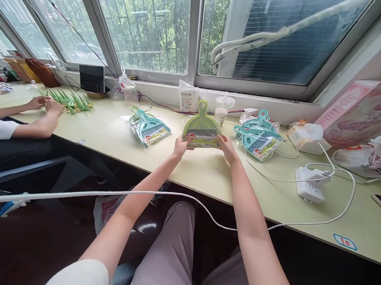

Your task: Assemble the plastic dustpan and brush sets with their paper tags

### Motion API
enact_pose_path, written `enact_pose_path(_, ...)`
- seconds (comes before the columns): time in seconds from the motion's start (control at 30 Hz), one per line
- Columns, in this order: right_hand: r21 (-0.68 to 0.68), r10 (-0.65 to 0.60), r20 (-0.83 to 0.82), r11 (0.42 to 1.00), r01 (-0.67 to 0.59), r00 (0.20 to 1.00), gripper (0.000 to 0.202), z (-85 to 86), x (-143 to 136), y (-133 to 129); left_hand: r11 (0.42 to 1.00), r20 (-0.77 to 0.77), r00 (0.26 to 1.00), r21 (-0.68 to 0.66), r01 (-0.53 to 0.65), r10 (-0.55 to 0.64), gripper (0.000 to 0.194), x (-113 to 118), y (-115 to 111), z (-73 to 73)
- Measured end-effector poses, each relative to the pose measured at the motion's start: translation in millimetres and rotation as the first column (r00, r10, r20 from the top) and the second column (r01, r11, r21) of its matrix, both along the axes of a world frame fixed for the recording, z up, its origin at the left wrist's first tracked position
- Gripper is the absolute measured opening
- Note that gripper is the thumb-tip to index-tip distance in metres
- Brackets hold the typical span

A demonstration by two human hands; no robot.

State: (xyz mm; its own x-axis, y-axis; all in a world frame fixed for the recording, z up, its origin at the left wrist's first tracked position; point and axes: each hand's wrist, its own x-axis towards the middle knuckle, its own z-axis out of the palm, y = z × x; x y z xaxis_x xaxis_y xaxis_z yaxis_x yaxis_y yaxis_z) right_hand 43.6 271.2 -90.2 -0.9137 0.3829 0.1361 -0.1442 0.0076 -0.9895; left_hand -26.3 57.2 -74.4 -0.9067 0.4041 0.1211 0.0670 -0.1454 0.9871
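A green dustpan and brush set [202,124], wrapped in clear plastic with a printed label, is held between my two hands over the table. My left hand [181,147] grips its lower left corner, and my right hand [226,147] grips the lower right. The handle with its hanging hole points away from me. To the left lies a small pile of wrapped dustpan sets [149,127], a turquoise one on top. On the right is another pile of turquoise sets [258,136], also bagged and overlapping.
A white cable runs across my forearms to a power strip [309,184]. Behind it are a tissue box [305,136] and a pink box [360,112]. Bagged cups [223,108] stand by the window. At left, another person's hands [47,103] work beside green pointed pieces [68,100].
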Motion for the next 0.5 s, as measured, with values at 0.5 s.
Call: enact_pose_path(0.5,0.053,0.214,0.131,0.973,-0.222,0.968,0.052,11.8,10.5,-18.6,0.517,-0.431,0.662,-0.414,-0.749,0.613,0.039,-62.7,-140.3,-3.1)
